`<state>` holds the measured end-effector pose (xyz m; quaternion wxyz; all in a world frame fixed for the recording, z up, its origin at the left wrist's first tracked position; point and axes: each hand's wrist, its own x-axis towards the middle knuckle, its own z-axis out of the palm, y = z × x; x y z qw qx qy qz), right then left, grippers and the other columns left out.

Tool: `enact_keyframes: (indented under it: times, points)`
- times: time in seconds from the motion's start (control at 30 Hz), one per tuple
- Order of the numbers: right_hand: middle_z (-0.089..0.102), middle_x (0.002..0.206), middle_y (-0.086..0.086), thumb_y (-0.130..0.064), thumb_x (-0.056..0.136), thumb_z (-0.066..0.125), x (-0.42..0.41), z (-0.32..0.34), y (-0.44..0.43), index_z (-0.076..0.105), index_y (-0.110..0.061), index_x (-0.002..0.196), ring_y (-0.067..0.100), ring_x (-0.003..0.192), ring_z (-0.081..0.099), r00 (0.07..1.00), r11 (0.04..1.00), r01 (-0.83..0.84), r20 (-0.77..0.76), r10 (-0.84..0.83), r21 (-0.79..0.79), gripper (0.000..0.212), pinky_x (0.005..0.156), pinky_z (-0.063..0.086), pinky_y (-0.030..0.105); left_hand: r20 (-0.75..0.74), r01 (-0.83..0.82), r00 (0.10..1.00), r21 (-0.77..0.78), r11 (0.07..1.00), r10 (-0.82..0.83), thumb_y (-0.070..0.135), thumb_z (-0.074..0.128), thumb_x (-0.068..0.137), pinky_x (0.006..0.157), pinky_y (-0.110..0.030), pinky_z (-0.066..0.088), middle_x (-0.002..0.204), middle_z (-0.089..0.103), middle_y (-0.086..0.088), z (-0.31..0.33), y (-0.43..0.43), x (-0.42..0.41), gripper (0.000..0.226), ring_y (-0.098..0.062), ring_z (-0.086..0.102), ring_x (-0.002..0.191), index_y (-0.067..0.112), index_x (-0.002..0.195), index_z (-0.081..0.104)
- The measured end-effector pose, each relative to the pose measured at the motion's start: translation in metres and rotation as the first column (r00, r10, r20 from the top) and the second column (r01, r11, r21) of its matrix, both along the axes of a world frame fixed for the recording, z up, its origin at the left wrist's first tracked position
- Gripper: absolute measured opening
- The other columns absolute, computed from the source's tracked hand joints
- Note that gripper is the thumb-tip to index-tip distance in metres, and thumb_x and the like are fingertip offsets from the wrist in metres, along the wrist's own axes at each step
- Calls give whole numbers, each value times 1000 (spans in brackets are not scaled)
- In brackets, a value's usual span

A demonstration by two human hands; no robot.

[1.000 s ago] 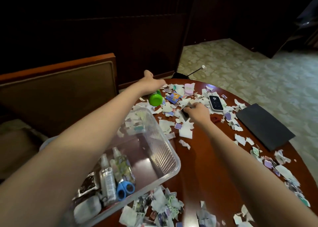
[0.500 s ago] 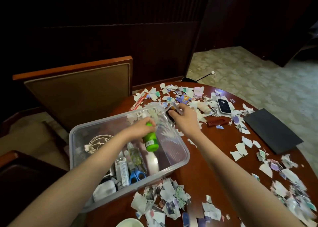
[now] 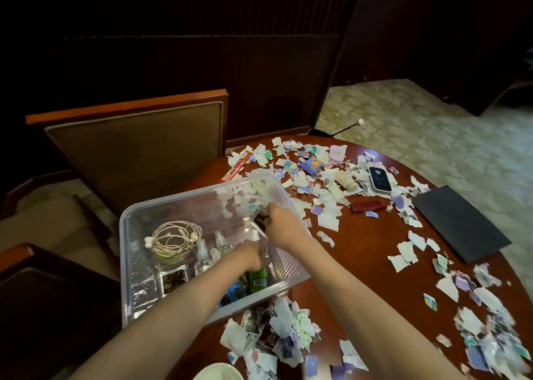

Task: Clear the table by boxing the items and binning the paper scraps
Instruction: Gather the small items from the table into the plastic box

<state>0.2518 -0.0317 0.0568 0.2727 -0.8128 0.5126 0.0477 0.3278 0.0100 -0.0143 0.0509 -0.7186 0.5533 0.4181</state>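
Inside the box (image 3: 124,250), left hand (image 3: 255,255) grips the green bottle (image 3: 258,281); right hand (image 3: 282,224) pinches a dark item (image 3: 261,217) above, ready to drop.

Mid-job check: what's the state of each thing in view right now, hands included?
Clear box: open, no lid, partly filled.
Green bottle: inside the box, gripped by the left hand.
Small dark item: pinched by the right hand over the box.
Earphones: coiled, in the box.
Phone: flat on the table, unboxed.
Red item: on the table, unboxed.
Paper scraps: strewn over the table, unbinned.
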Motion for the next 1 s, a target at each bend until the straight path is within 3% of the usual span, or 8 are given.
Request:
enact_keyframes:
  times: [0.23, 0.43, 0.53, 0.67, 0.73, 0.83, 0.9, 1.0]
  points:
    - [60, 112, 13, 0, 91, 46, 4, -17, 7, 47, -5, 123, 24, 104, 58, 983, 986, 162, 84, -166, 48, 32, 85, 48, 29, 94, -122, 987, -80, 989, 130, 36, 44, 97, 96, -37, 41, 131, 51, -16, -6, -3, 12, 42, -31, 48, 121, 12, 131, 44]
    - [57, 121, 12, -1, 91, 49, 6, -16, 5, 45, -5, 126, 24, 112, 55, 988, 984, 156, -12, -155, 88, 35, 86, 45, 26, 209, -162, 958, -166, 973, 196, 33, 47, 96, 106, -41, 35, 141, 23, -17, 0, -3, 14, 49, -34, 29, 130, 17, 140, 31]
    - [57, 122, 12, -2, 91, 51, 8, -18, 5, 47, -5, 125, 24, 112, 57, 987, 979, 154, -69, -146, 136, 34, 77, 43, 23, 157, -202, 962, -137, 970, 222, 29, 47, 96, 107, -41, 33, 144, 20, -17, 6, -1, 15, 50, -34, 28, 132, 17, 141, 29]
    - [59, 119, 13, 0, 90, 50, 15, -17, 5, 51, -2, 120, 26, 111, 57, 984, 974, 174, -58, -167, 142, 31, 87, 46, 29, 43, -274, 958, -163, 948, 285, 15, 50, 95, 101, -38, 39, 145, 26, -18, 24, 1, 26, 60, -35, 39, 129, 11, 145, 19]
    - [63, 107, 14, -2, 91, 48, 21, -19, 3, 53, 3, 116, 26, 99, 62, 982, 964, 187, -30, -185, 191, 26, 84, 50, 31, -64, -272, 962, -168, 948, 264, 15, 55, 91, 94, -36, 43, 139, 38, -17, 33, 4, 37, 67, -32, 49, 121, 10, 145, 15]
    - [66, 92, 16, -7, 92, 52, 35, -20, 8, 59, 5, 112, 25, 80, 66, 975, 906, 200, 13, -221, 372, 24, 74, 56, 31, -55, -156, 987, -153, 976, 150, 13, 58, 88, 82, -32, 46, 126, 53, -16, 47, 9, 52, 66, -27, 57, 105, 9, 143, 22]
    - [67, 100, 18, -6, 90, 57, 47, -19, 15, 59, 6, 110, 28, 89, 67, 984, 876, 151, 15, -177, 457, 23, 81, 55, 35, 42, -53, 997, -142, 988, 59, 10, 56, 89, 86, -32, 44, 128, 54, -15, 56, 14, 64, 55, -27, 56, 108, 8, 139, 34]
    - [61, 76, 11, 3, 89, 54, 63, -21, 29, 59, 0, 92, 20, 68, 64, 981, 825, 110, 72, -179, 555, 6, 70, 56, 31, 171, 7, 985, -99, 995, 10, 13, 60, 89, 88, -31, 45, 124, 59, -12, 67, 25, 86, 39, -27, 58, 110, 6, 127, 54]
